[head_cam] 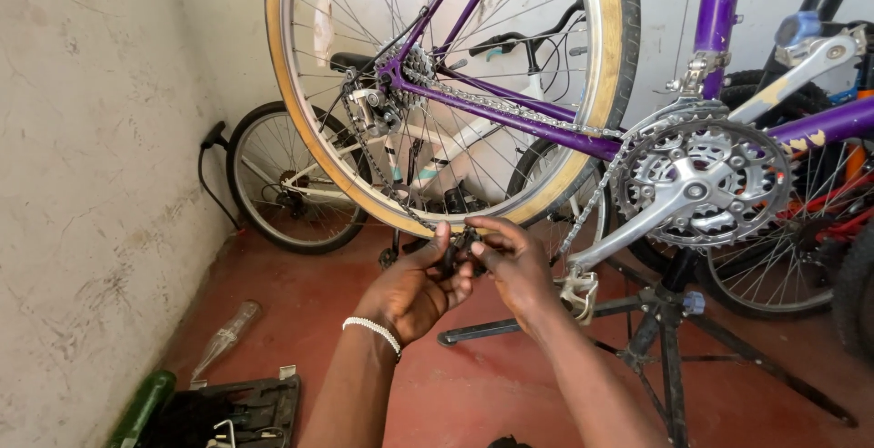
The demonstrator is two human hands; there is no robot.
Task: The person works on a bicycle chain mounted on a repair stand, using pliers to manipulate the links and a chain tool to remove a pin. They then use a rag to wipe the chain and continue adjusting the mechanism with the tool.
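A purple bicycle hangs on a black repair stand, its tan-walled rear wheel raised. The chain runs from the rear derailleur down below the wheel and back up to the silver crankset. My left hand, with a white bead bracelet on its wrist, and my right hand meet under the wheel rim. Both pinch the lower run of the chain around a small dark tool or link; what exactly lies between the fingers is hidden.
A white bicycle leans against the wall behind the wheel. Red and black bicycles stand at the right. On the red floor at lower left lie an open black tool case, a clear plastic bottle and a green cylinder.
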